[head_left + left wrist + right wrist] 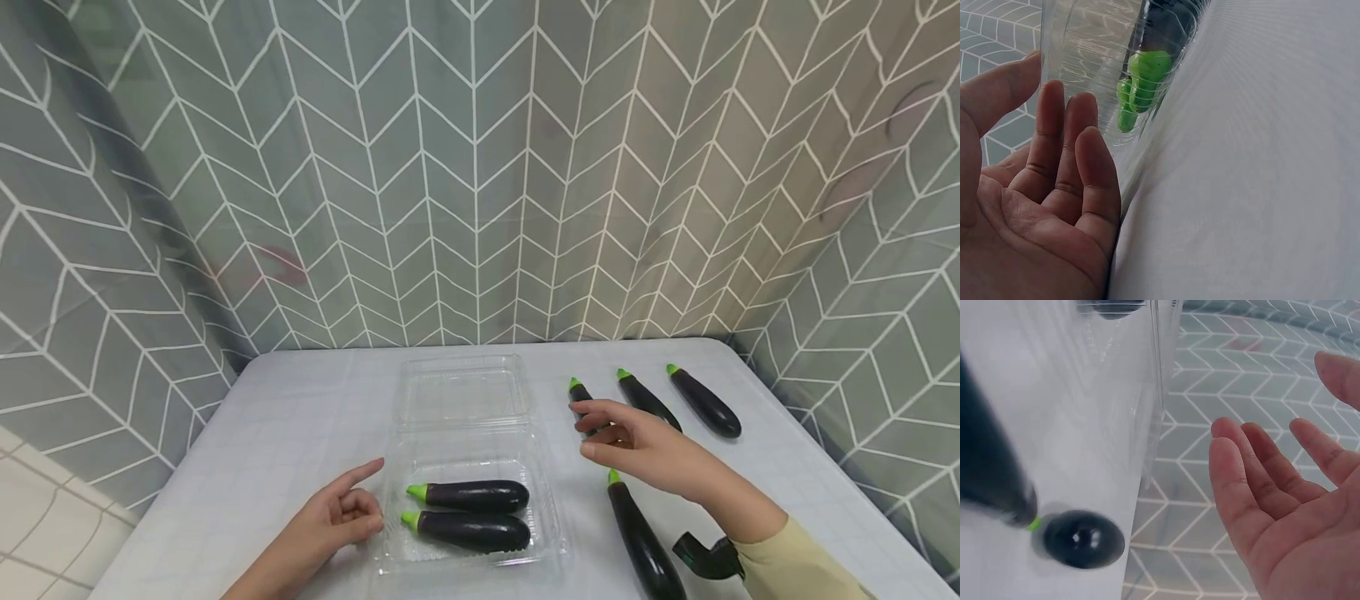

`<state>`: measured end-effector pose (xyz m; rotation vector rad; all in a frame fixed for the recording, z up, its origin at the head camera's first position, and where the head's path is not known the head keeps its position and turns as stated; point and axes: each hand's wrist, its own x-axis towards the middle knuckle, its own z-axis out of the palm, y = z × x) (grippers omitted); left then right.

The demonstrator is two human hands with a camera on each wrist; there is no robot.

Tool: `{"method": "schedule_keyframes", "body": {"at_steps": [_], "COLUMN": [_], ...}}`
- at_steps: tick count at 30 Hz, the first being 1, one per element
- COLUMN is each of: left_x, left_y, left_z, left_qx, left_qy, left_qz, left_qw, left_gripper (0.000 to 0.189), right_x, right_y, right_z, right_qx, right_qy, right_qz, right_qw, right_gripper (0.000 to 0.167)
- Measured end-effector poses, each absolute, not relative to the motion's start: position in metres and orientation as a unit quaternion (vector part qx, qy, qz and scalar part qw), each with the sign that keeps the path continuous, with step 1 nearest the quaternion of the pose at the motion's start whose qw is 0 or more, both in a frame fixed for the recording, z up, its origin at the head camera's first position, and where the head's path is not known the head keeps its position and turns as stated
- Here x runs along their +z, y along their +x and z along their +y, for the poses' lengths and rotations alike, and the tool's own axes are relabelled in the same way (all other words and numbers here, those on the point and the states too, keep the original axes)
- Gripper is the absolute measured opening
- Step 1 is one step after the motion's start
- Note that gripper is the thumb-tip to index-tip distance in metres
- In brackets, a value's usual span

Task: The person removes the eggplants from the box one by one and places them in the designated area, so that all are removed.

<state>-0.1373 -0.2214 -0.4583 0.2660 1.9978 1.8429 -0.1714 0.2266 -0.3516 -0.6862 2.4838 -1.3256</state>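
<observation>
A clear plastic clamshell box (551, 508) lies with its lid folded back. Two dark eggplants (476, 532) with green stem ends lie side by side in its base. My left hand (333, 518) is at the box's left edge, fingers loosely bent and gripping nothing; in the left wrist view the thumb tip appears close to the clear wall, though contact is unclear. To the right of the box, my right hand (637, 443) hovers with relaxed fingers and nothing in them. It partly hides a small eggplant (579, 392) and the lower end of another eggplant (645, 400).
A further eggplant (705, 402) lies at the back right of the white table (315, 417). One more eggplant (641, 537) lies below the right hand, near the front. The open lid (463, 392) spreads toward the back. Patterned curtains (480, 208) surround the table's back and sides.
</observation>
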Motion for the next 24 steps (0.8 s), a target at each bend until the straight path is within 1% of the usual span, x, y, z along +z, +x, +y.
{"method": "schedule_keyframes", "body": {"at_steps": [5, 15, 24], "left_x": [-0.459, -0.457, -0.462], "left_y": [-0.138, -0.137, -0.138], "left_z": [-0.221, -0.222, -0.224], "left_qx": [0.66, 0.671, 0.68], "left_qy": [0.098, 0.117, 0.145], "left_qz": [0.717, 0.702, 0.69], "left_qw": [0.201, 0.205, 0.199], "left_gripper": [0.078, 0.078, 0.077], "right_x": [-0.35, -0.351, -0.359], "right_y": [-0.181, -0.198, -0.205], "right_z": [0.21, 0.17, 0.142], "right_qx": [-0.43, -0.394, -0.371], "right_qy": [-0.249, -0.317, -0.332], "right_qz": [0.859, 0.851, 0.851], "right_qw": [0.127, 0.142, 0.165], "right_gripper": [0.052, 0.05, 0.046]}}
